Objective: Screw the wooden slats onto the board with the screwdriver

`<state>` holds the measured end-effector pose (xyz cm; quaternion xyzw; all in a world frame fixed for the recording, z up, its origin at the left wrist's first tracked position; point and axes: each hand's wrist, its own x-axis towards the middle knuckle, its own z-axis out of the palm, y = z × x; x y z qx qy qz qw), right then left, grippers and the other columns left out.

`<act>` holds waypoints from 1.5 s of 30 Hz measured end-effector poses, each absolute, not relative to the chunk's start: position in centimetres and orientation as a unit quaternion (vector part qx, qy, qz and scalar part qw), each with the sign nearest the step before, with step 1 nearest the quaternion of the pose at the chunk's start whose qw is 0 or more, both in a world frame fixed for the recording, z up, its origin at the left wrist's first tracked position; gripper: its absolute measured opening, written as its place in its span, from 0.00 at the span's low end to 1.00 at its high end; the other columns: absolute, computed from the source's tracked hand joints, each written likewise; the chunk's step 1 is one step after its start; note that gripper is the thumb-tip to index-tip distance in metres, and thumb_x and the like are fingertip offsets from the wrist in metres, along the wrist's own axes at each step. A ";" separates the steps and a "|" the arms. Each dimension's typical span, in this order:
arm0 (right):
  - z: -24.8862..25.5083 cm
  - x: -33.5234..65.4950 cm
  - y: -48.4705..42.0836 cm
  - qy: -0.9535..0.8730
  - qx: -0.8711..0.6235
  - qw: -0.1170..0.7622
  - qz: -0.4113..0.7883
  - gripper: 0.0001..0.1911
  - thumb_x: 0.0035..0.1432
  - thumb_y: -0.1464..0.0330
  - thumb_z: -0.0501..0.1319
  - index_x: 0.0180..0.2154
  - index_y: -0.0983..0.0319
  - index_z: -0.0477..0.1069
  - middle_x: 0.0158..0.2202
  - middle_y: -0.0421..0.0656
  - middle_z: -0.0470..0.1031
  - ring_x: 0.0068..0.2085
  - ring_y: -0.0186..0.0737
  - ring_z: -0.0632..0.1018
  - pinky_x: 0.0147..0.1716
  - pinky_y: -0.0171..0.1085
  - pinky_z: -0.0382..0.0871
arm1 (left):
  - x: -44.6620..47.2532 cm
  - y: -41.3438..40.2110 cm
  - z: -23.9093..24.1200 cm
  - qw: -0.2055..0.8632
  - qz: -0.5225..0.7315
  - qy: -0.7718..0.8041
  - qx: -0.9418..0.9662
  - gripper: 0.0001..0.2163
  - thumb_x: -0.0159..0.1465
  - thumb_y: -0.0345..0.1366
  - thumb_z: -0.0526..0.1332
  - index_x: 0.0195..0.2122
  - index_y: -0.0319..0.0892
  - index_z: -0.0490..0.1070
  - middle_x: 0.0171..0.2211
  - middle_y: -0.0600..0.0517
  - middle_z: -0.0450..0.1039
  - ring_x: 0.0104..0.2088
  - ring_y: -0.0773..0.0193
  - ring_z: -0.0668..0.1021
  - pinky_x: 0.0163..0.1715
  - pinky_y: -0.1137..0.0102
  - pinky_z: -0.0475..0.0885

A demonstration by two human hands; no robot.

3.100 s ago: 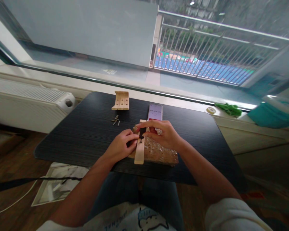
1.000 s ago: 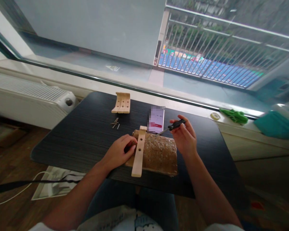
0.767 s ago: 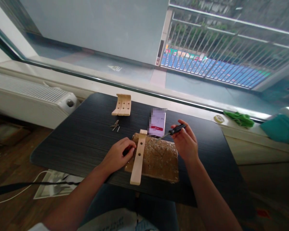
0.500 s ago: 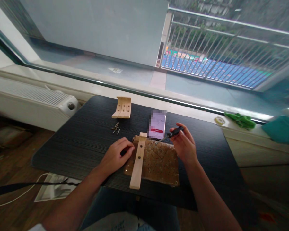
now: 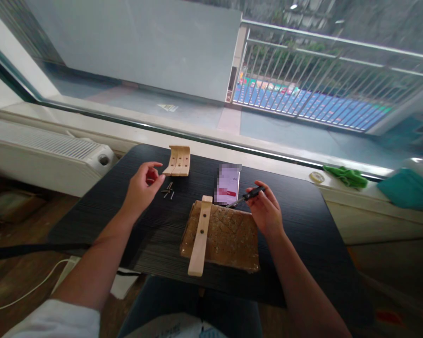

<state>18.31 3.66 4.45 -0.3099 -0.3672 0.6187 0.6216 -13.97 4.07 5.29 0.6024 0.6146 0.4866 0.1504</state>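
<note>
My left hand [image 5: 143, 186] hovers over the left part of the table, thumb and fingers apart and nothing between them. Just right of its fingertips stand several pale wooden pieces [image 5: 179, 162] side by side, with drilled holes. Several screws [image 5: 168, 190] lie loose below these pieces. In my right hand [image 5: 266, 209] is a screwdriver [image 5: 253, 193] with a black handle, its shaft pointing left and down. Under its tip lies a brown board [image 5: 232, 239] with a scratched surface. One wooden piece with two dark holes [image 5: 199, 244] lies across the board's left side.
A phone [image 5: 227, 183] with a lit screen lies behind the board on the dark table [image 5: 296, 234]. On the windowsill are a tape roll [image 5: 316, 177], a green cloth [image 5: 345, 176] and a teal item [image 5: 403, 188]. A white radiator [image 5: 56, 145] stands at the left.
My left hand has left the wooden piece on the board and moved up and left, towards the screws and the row of wooden pieces. My right hand still holds the screwdriver in nearly the same place.
</note>
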 end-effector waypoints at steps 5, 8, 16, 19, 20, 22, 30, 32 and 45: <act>4.5 18.4 3.6 -0.365 -0.309 0.626 0.616 0.14 0.50 0.66 0.65 0.41 0.58 0.71 0.32 0.40 0.79 0.31 0.31 0.77 0.27 0.29 0.71 | -14.3 5.5 4.8 0.141 0.476 0.632 0.595 0.12 0.56 0.37 0.60 0.41 0.41 0.70 0.30 0.54 0.65 0.30 0.66 0.70 0.29 0.72 0.69; 4.6 18.4 3.6 -0.364 -0.310 0.624 0.618 0.13 0.51 0.66 0.65 0.41 0.57 0.71 0.32 0.40 0.79 0.31 0.31 0.78 0.28 0.30 0.72 | -14.5 5.8 4.5 0.128 0.469 0.640 0.595 0.11 0.56 0.35 0.59 0.40 0.40 0.70 0.32 0.53 0.65 0.30 0.66 0.70 0.30 0.72 0.70; 4.8 18.3 3.5 -0.329 -0.290 0.633 0.638 0.16 0.46 0.67 0.69 0.40 0.59 0.73 0.31 0.41 0.81 0.31 0.29 0.78 0.28 0.26 0.71 | -15.2 6.5 2.5 0.214 0.518 0.610 0.560 0.15 0.54 0.41 0.61 0.40 0.38 0.73 0.44 0.47 0.68 0.30 0.66 0.74 0.29 0.70 0.74; 4.7 18.4 3.5 -0.332 -0.289 0.633 0.637 0.16 0.47 0.66 0.69 0.40 0.58 0.73 0.31 0.41 0.81 0.31 0.29 0.78 0.29 0.26 0.71 | -15.1 6.8 1.9 0.237 0.520 0.595 0.566 0.16 0.54 0.43 0.61 0.39 0.38 0.73 0.44 0.46 0.70 0.31 0.63 0.76 0.28 0.69 0.75; 4.6 18.4 3.5 -0.333 -0.288 0.632 0.637 0.15 0.47 0.66 0.69 0.39 0.58 0.73 0.31 0.41 0.80 0.32 0.30 0.78 0.29 0.27 0.71 | -15.1 6.8 1.8 0.238 0.520 0.592 0.568 0.16 0.53 0.44 0.61 0.38 0.38 0.74 0.43 0.46 0.71 0.32 0.62 0.77 0.29 0.68 0.76; 4.5 18.4 3.6 -0.336 -0.288 0.630 0.638 0.15 0.47 0.67 0.68 0.40 0.58 0.73 0.32 0.41 0.81 0.31 0.31 0.78 0.29 0.28 0.71 | -15.0 7.0 1.7 0.238 0.523 0.587 0.570 0.15 0.53 0.43 0.61 0.35 0.38 0.74 0.41 0.46 0.73 0.34 0.60 0.77 0.32 0.67 0.76; 4.3 18.5 3.7 -0.343 -0.289 0.627 0.637 0.14 0.48 0.67 0.68 0.40 0.58 0.73 0.32 0.41 0.80 0.30 0.32 0.78 0.28 0.30 0.71 | -15.5 7.5 0.9 0.214 0.547 0.582 0.562 0.13 0.54 0.43 0.61 0.33 0.38 0.75 0.37 0.45 0.76 0.37 0.57 0.77 0.43 0.61 0.74; 4.3 18.5 3.7 -0.345 -0.290 0.627 0.635 0.15 0.48 0.67 0.68 0.40 0.58 0.73 0.32 0.41 0.80 0.30 0.32 0.78 0.28 0.30 0.71 | -15.6 7.4 0.9 0.205 0.554 0.583 0.558 0.12 0.54 0.42 0.61 0.33 0.38 0.75 0.37 0.45 0.76 0.38 0.57 0.78 0.44 0.60 0.73; 4.3 18.6 3.7 -0.354 -0.292 0.629 0.628 0.14 0.48 0.66 0.66 0.40 0.59 0.71 0.30 0.40 0.78 0.31 0.31 0.76 0.27 0.29 0.69 | -14.9 5.7 2.9 0.161 0.607 0.557 0.543 0.10 0.55 0.40 0.63 0.32 0.40 0.74 0.37 0.48 0.75 0.34 0.61 0.78 0.40 0.65 0.75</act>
